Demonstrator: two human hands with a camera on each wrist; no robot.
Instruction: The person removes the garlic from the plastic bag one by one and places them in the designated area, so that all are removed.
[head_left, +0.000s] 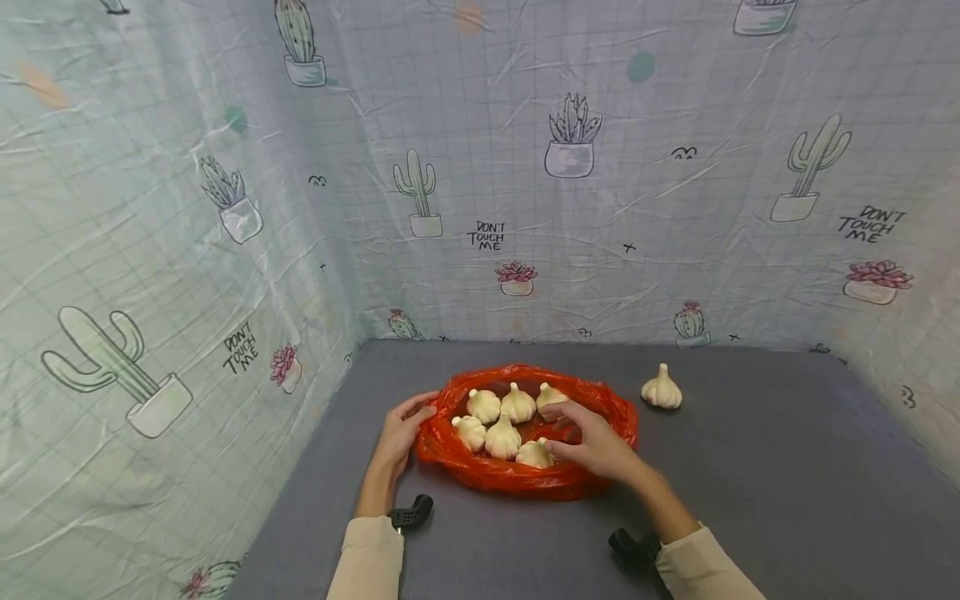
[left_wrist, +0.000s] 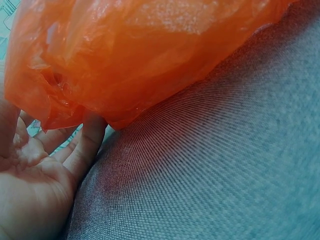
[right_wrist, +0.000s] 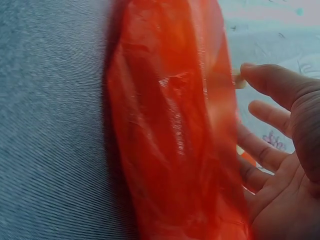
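Note:
A red plastic bag (head_left: pixel 495 482), its rim rolled outward, lies on the table with several garlic bulbs inside, among them a front bulb (head_left: pixel 502 437). At the bag's left end my left hand (head_left: pixel 400 433) holds the rim; its fingers run partly behind the orange-red film (left_wrist: pixel 135 60) in the left wrist view. My right hand (head_left: pixel 596 442) reaches over the right side, thumb and fingers spread apart. Its thumb tip is right at the stem of the nearest right bulb (head_left: pixel 534 454). In the right wrist view the bag's side wall (right_wrist: pixel 170 125) hides most of that bulb.
One garlic bulb (head_left: pixel 662 388) sits outside the bag, at the back right of the grey table (head_left: pixel 750 467). A cactus-print cloth (head_left: pixel 465 192) hangs behind the table and along both sides. Black wrist cameras (head_left: pixel 412 512) are worn on both wrists.

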